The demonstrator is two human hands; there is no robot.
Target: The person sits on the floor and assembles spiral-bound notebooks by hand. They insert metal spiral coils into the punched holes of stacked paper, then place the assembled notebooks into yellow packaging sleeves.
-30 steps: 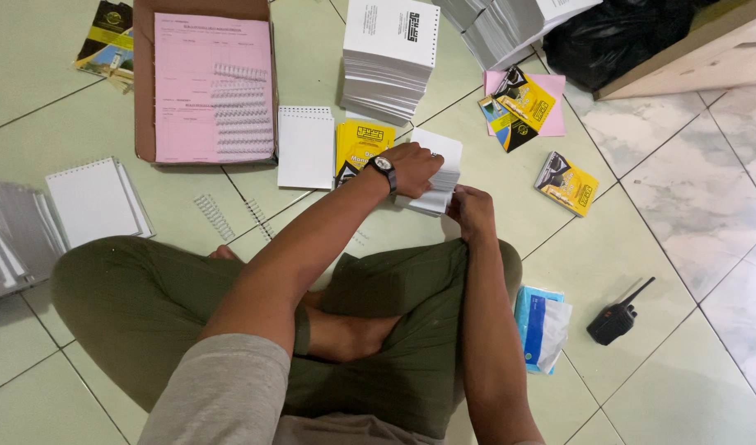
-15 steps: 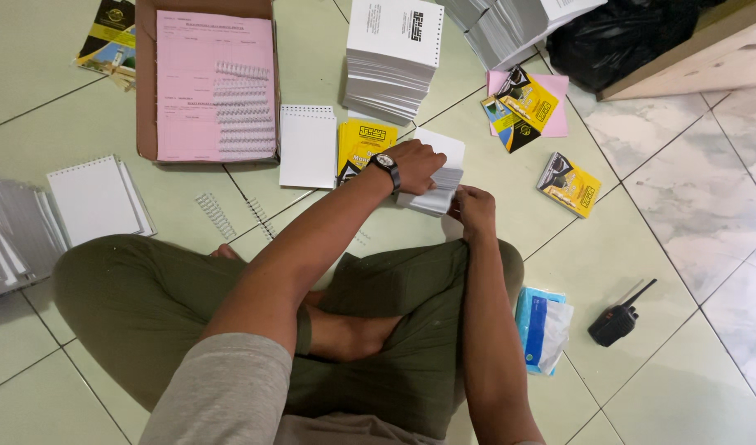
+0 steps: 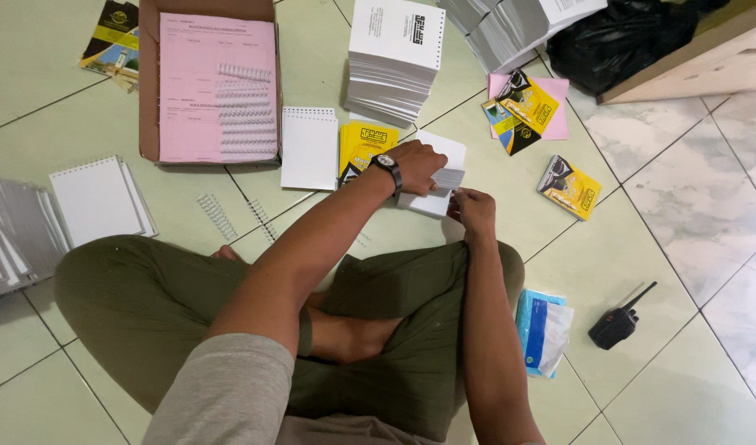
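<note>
Barely anything has shifted since a second ago — the left hand still presses down on the small stack of white sheets, while the right hand pinches its near edge. The squaring-up goes on. The stack lies on the floor tiles, just beside the yellow booklets.

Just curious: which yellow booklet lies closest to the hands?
The yellow booklet beside the left hand, next to the white spiral pad; the others lie farther right.
</note>
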